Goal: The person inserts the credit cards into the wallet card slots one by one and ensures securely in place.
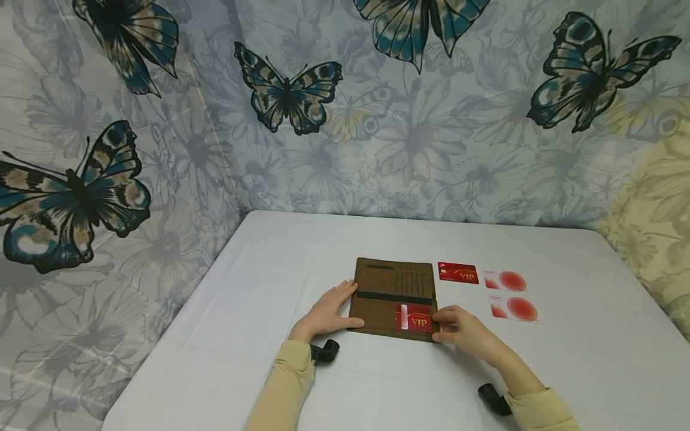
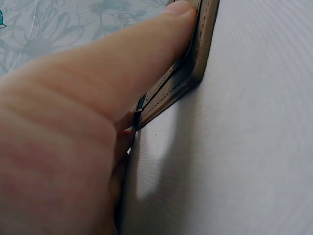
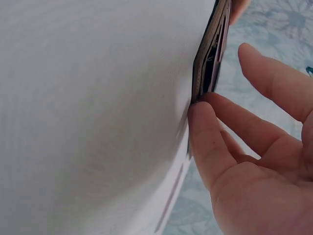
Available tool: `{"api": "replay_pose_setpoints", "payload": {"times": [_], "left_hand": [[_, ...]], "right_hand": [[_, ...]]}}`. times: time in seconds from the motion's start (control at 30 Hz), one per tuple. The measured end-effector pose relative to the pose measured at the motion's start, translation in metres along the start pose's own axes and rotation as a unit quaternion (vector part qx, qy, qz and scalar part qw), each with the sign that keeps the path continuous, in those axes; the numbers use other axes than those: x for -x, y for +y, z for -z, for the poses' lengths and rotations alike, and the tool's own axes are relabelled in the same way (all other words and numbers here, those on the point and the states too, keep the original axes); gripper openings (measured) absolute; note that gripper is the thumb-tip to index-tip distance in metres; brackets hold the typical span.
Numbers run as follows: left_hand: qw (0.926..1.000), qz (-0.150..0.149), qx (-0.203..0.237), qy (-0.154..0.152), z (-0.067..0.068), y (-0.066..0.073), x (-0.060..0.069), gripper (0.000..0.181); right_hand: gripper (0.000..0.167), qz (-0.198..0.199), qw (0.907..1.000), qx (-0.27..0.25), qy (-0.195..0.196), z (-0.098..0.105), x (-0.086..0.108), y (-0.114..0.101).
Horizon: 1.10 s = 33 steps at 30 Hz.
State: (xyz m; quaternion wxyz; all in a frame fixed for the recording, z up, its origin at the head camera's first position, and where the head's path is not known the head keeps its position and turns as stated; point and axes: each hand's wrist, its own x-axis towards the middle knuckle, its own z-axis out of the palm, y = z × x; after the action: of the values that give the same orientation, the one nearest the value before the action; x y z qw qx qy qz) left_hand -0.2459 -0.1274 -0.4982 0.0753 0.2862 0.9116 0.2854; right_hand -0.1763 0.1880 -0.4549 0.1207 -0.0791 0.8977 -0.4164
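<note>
A brown bifold wallet point(image 1: 377, 311) lies unfolded on the table, with card slots in its far half. A red VIP card point(image 1: 419, 320) shows in the near half, at the right side. My left hand point(image 1: 326, 311) rests along the left edge, fingers extended and the thumb lying on the near half; that thumb also reaches over the wallet point(image 2: 171, 83) in the left wrist view. At the right edge, beside the card, the fingers of my right hand point(image 1: 463, 328) touch the wallet. The right wrist view shows its thumb raised apart from the wallet point(image 3: 208, 54).
Another red VIP card point(image 1: 457, 273) lies on the white table point(image 1: 259, 269) to the wallet's right. Beyond it are two pale cards with red circles, the far one point(image 1: 505, 280) and the near one point(image 1: 514, 307). A butterfly-patterned wall point(image 1: 420, 155) stands behind the table.
</note>
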Motion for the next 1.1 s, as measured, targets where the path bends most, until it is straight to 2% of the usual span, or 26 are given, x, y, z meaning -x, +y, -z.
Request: {"api": "replay_pose_setpoints", "payload": {"times": [0.37,0.77,1.1], "left_hand": [[1.0,-0.001,-0.002,0.0,-0.002,-0.0023,-0.0005,0.089],[1.0,-0.002,-0.005,-0.001,-0.0019,-0.0032,-0.001,0.089],[1.0,-0.004,-0.006,0.002,-0.0028,-0.0044,-0.0012,0.089]], "right_hand": [[0.048,0.023,0.9991,0.035,0.0,-0.0035,-0.0001,-0.0006],[0.054,0.024,0.9986,0.047,-0.004,-0.0045,0.0015,-0.0071],[0.051,0.042,0.9977,0.053,-0.006,-0.006,0.0017,-0.0087]]}}
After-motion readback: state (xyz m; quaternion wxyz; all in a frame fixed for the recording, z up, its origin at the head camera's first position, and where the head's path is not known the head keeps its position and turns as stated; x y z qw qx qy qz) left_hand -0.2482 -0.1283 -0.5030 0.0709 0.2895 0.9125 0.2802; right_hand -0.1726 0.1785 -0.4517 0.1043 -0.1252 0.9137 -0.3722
